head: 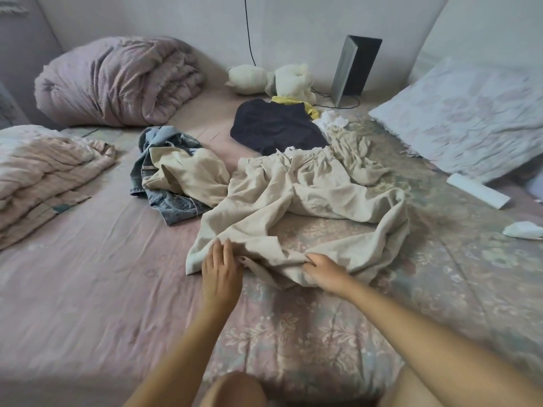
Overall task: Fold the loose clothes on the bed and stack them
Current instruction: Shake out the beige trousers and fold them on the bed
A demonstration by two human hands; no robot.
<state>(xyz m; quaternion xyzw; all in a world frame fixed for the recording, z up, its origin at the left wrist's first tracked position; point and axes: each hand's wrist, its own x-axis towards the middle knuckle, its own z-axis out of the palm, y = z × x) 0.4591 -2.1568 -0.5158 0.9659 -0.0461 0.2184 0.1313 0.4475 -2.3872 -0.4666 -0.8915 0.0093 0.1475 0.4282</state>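
0 garments look folded so far, as we judge it: every piece on the pink floral-quilted bed lies loose, and we see no stack. We take the large cream linen-like trousers as our landmark; they sprawl crumpled across the middle of the bed, soft, matte and heavily creased. Our right hand grips a bunched fold at their near hem, fingers curled into the cloth. Our left hand lies flat, fingers straight, on the near left corner of the same trousers, slightly blurred. Left of the trousers sits a heap of faded blue denim with a beige cotton garment draped on top. Beyond the trousers lies a flat dark navy garment with a yellow cloth at its far edge, and to the far right a rumpled olive-beige garment. We judge the task barely begun: the trousers need spreading first, then at least 5 pieces remain to fold and stack.
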